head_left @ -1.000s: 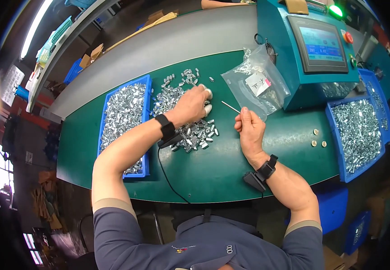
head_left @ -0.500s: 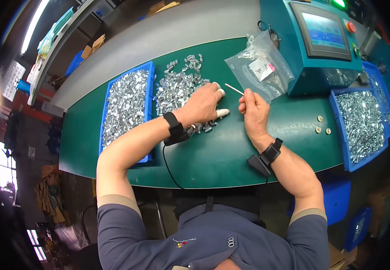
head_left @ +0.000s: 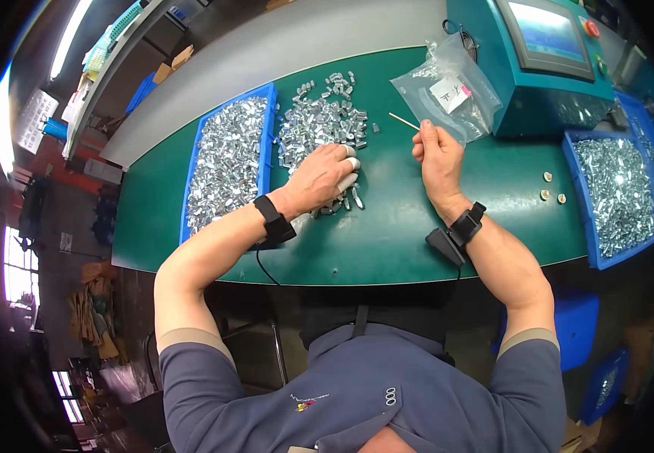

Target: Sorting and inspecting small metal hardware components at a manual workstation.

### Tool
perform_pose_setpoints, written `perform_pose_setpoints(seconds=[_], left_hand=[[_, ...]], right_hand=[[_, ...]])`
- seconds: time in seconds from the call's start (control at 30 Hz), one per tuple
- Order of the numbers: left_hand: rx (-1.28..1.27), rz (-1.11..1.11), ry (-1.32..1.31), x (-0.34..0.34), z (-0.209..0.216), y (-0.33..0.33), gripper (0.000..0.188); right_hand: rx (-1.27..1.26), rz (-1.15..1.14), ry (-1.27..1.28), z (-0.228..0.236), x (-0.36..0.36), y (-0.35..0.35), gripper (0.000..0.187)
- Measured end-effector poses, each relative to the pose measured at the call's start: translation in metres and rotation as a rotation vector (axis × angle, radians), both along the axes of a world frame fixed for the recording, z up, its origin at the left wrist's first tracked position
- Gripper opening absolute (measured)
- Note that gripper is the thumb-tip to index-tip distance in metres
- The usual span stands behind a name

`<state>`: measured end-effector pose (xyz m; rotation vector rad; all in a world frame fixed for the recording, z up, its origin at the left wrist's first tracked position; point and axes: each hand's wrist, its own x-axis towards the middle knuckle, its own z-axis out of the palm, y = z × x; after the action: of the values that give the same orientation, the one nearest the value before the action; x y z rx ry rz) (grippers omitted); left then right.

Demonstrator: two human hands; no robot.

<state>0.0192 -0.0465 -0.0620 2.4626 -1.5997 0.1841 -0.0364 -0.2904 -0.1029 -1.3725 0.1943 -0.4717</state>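
My left hand [head_left: 318, 178], with pale covers on some fingertips, rests at the near right edge of a loose pile of small silvery metal pieces [head_left: 319, 121]. Its fingers are bent and drawn together; whatever lies between them is hidden. Between the thumb and fingers of my right hand [head_left: 442, 160], a thin pale stick [head_left: 403, 121] points up and to the left, held above the green tabletop [head_left: 387, 234]. One single metal piece [head_left: 375, 129] lies just right of the pile.
Left of the pile stands a blue tray [head_left: 272, 143] full of similar pieces. A clear plastic bag [head_left: 474, 83] with a label lies behind my right hand, beside a teal machine [head_left: 553, 113] with a screen. Three small round parts [head_left: 545, 195] and another blue tray [head_left: 585, 219] are at right.
My left hand has drawn back left and nearer, its fingers closing in over the pile's edge. The right hand still holds the stick. The whole view has shifted slightly.
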Motion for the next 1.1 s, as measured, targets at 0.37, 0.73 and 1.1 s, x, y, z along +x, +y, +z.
perform_pose_setpoints(seconds=[0.37, 0.73, 1.1], left_hand=[[0.0, 0.108, 0.004, 0.035, -0.01, -0.048, 0.04], [0.074, 0.04, -0.069, -0.042, 0.0, 0.004, 0.033], [-0.042, 0.04, 0.069, -0.048, 0.009, 0.011, 0.019]], right_hand=[[0.009, -0.01, -0.023, 0.0, 0.004, -0.004, 0.043], [-0.028, 0.016, -0.003, 0.002, 0.0, -0.003, 0.044], [-0.008, 0.037, 0.009, 0.007, -0.004, -0.002, 0.044]])
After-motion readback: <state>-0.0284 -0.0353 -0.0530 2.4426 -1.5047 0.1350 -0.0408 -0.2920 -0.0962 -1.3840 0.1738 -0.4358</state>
